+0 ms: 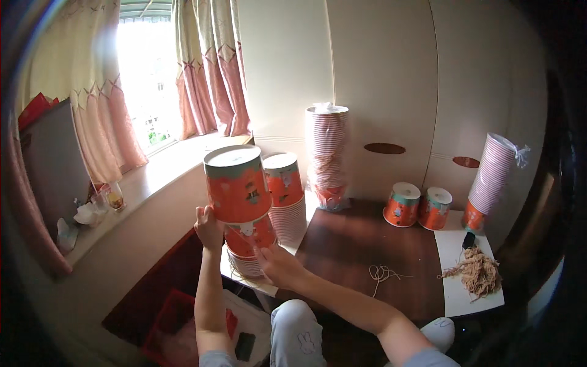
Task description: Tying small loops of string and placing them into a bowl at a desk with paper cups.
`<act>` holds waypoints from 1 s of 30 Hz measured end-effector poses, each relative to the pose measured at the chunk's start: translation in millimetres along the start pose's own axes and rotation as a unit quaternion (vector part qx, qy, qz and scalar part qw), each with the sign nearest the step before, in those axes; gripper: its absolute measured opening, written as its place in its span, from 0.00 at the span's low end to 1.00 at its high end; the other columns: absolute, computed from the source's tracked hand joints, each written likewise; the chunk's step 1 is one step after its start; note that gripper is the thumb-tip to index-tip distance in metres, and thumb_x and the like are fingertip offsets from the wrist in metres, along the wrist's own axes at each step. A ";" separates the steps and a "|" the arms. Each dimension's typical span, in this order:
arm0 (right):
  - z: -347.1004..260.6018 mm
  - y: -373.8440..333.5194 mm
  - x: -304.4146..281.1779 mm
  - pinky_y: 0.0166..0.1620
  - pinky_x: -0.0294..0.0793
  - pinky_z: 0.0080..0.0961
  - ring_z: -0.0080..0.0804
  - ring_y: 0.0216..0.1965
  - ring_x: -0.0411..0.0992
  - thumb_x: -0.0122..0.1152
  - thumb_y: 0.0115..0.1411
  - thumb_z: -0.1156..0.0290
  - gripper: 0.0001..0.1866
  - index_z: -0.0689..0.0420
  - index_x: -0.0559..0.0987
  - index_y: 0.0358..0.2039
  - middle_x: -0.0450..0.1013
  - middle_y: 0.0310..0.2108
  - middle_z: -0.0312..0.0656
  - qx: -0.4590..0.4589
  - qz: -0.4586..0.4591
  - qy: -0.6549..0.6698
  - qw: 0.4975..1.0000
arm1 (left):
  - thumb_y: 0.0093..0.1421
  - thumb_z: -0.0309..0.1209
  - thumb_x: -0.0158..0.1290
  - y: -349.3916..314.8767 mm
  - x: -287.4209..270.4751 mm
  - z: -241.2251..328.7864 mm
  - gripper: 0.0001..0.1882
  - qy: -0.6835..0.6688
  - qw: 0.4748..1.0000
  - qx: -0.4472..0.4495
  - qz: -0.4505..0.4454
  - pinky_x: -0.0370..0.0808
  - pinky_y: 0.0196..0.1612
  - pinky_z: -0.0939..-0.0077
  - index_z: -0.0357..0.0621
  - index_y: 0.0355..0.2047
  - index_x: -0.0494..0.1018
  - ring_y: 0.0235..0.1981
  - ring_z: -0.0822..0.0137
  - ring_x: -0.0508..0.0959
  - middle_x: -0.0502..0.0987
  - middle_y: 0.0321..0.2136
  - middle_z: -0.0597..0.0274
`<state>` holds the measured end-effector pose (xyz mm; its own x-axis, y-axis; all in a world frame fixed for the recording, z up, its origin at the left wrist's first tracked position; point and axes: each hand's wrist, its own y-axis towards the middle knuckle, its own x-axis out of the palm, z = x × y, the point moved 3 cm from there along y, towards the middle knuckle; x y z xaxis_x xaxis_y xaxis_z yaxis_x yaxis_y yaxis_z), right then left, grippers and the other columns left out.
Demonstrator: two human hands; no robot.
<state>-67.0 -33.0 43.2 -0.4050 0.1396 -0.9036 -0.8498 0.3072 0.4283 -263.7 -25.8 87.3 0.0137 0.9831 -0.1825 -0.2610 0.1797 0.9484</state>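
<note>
- The person's left hand (208, 226) rests against the left side of a stack of orange paper cups (244, 202), its fingers curled round the back of the stack, so how far they close cannot be told.
- The right hand (278, 264) presses against the lower front of the same stack, fingers spread flat on the cup wall rather than wrapped round it.
- The stack stands upside down near the left edge of the dark wooden desk (354, 244), and its top cup tilts to the left, off line with the cups under it.
- Just behind and to the right stands a second short stack (286, 196) of the same orange cups, also upside down.
- Farther back, against the pale cupboard (391, 79), rises a tall wrapped column of cups (327, 153), touching or nearly touching the cupboard door.
- 2 single upturned cups (417, 207) sit side by side toward the right of the desk, near the cupboard.
- A leaning wrapped column (494, 177) stands at the far right.
- A loose piece of string (382, 273) lies on the bare desk, well apart from both hands.
- A heap of tan string (480, 272) lies on a white sheet (465, 300) at the desk's right end.
- A red crate (174, 324) is on the floor below the left forearm.
- Pink patterned curtains (214, 79) hang beside a bright window on the left.
</note>
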 end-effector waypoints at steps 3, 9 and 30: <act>14.9 7.2 21.3 0.46 0.64 0.36 0.51 0.42 0.62 0.54 0.40 0.74 0.33 0.71 0.58 0.49 0.58 0.47 0.58 0.003 0.044 0.015 0.999 | 0.46 0.23 0.49 -18.4 15.9 -17.9 0.05 0.012 0.999 -0.010 -0.035 0.68 0.22 0.59 0.42 0.25 0.64 0.22 0.48 0.70 0.65 0.24 0.53; 7.6 -12.1 51.4 0.47 0.64 0.37 0.52 0.46 0.61 0.53 0.42 0.76 0.30 0.69 0.60 0.48 0.58 0.47 0.57 -0.022 0.106 0.009 0.994 | 0.50 0.25 0.47 -76.8 29.7 -47.6 0.05 0.026 0.995 -0.026 -0.092 0.69 0.19 0.60 0.44 0.24 0.61 0.20 0.49 0.70 0.65 0.24 0.55; -71.2 -274.1 -213.0 0.48 0.60 0.30 0.31 0.41 0.66 0.49 0.54 0.53 0.25 0.55 0.67 0.47 0.68 0.41 0.47 -0.542 0.298 -0.459 0.637 | 0.51 0.38 0.48 -22.4 11.3 54.1 0.14 0.072 0.966 0.142 -0.206 0.57 0.53 0.59 0.44 0.34 0.70 0.45 0.60 0.69 0.73 0.37 0.59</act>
<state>228.1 -214.0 118.7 -0.8204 0.5716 0.0124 -0.5717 -0.8205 -0.0005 -205.5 -16.9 78.0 -0.0792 0.8155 -0.5734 0.0143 0.5761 0.8173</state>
